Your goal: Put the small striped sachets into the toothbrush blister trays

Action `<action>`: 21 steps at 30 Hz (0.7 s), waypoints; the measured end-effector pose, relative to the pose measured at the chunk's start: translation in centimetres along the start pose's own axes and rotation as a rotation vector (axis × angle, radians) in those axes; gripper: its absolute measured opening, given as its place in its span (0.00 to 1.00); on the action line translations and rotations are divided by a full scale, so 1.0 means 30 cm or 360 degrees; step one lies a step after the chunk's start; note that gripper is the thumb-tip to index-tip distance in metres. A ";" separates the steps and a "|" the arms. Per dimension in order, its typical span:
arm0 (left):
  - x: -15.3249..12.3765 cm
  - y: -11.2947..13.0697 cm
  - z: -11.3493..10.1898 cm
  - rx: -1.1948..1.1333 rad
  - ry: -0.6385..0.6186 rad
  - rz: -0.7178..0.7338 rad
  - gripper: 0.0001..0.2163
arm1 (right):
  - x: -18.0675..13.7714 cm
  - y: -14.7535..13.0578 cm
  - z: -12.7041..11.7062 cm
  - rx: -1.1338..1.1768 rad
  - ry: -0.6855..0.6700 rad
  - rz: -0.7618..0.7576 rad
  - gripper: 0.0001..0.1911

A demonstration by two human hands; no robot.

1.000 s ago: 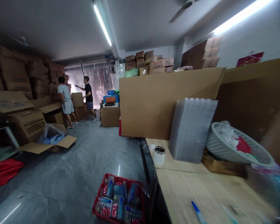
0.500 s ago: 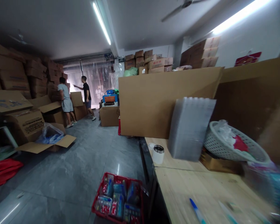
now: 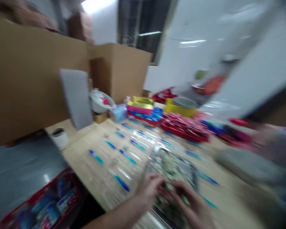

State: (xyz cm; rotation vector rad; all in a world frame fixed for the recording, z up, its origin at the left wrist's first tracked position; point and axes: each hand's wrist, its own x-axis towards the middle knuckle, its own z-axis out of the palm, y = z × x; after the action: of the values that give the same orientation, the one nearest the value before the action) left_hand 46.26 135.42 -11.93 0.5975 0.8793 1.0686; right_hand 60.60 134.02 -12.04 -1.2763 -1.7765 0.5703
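A metal tray [image 3: 195,171] of small pale greenish pieces, blurred, stands on the table. Over it my left hand [image 3: 150,189] and my right hand [image 3: 192,203] come close together, fingers bent inward toward each other. The fingertips of both are pinched around something small that motion blur keeps me from making out. Around the tray, blue-and-turquoise pens [image 3: 121,183] lie in rows, with clear plastic pieces beside them.
A red basket [image 3: 71,187] of packaged items is on the floor at left. Along the table's back are a white cup [image 3: 60,137], a stack of plastic sheets [image 3: 77,98], a white basket [image 3: 98,103] and a red tray [image 3: 195,136]. Tall cardboard [image 3: 38,76] stands behind.
My view has swung right and down, from the room with two people to the tabletop. Both my hands and the metal tray have come into view.
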 end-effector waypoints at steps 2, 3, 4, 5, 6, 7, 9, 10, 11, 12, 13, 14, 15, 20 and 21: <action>0.018 -0.006 0.010 -0.0036 -0.0061 -0.0026 0.20 | -0.024 -0.013 -0.028 -0.0001 0.0039 0.0117 0.08; 0.028 -0.001 0.008 -0.0044 -0.0130 -0.0022 0.20 | -0.021 -0.017 -0.028 -0.0002 0.0082 0.0134 0.06; 0.035 0.007 0.005 -0.0044 -0.0175 -0.0025 0.19 | -0.015 -0.019 -0.024 0.0007 0.0105 0.0148 0.04; 0.039 0.015 0.002 -0.0028 -0.0210 -0.0018 0.19 | -0.008 -0.021 -0.019 0.0016 0.0124 0.0154 0.03; 0.039 0.021 0.000 -0.0002 -0.0229 -0.0008 0.19 | -0.005 -0.023 -0.014 0.0028 0.0136 0.0158 0.03; 0.037 0.025 -0.001 0.0032 -0.0239 0.0003 0.18 | -0.005 -0.024 -0.010 0.0040 0.0137 0.0163 0.04; 0.030 0.024 0.000 0.0100 -0.0259 0.0012 0.17 | -0.014 -0.024 -0.007 0.0066 0.0133 0.0176 0.05; 0.028 0.020 0.000 0.0123 -0.0272 0.0008 0.17 | -0.020 -0.022 -0.008 0.0078 0.0132 0.0180 0.05; 0.029 0.014 0.001 0.0137 -0.0282 -0.0001 0.16 | -0.025 -0.020 -0.010 0.0092 0.0132 0.0177 0.05; 0.031 0.007 0.002 0.0144 -0.0291 -0.0003 0.16 | -0.028 -0.016 -0.012 0.0108 0.0131 0.0165 0.05; 0.035 0.001 0.001 0.0147 -0.0297 0.0005 0.16 | -0.030 -0.014 -0.015 0.0125 0.0131 0.0149 0.06; 0.039 -0.005 0.001 0.0149 -0.0304 0.0017 0.15 | -0.030 -0.012 -0.017 0.0142 0.0133 0.0133 0.06; 0.043 -0.009 -0.001 0.0150 -0.0308 0.0031 0.15 | -0.029 -0.011 -0.018 0.0156 0.0137 0.0119 0.06; 0.057 -0.023 -0.004 0.0177 -0.0329 0.0038 0.13 | -0.026 -0.013 -0.022 0.0201 0.0158 0.0148 0.05; 0.059 -0.024 -0.003 0.0180 -0.0330 0.0033 0.13 | -0.027 -0.013 -0.023 0.0213 0.0151 0.0167 0.05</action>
State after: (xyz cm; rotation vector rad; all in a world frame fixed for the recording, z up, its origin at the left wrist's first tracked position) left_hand 46.92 136.76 -13.11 0.7989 0.7566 0.9607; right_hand 61.07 133.05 -11.70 -1.2880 -1.5741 0.6652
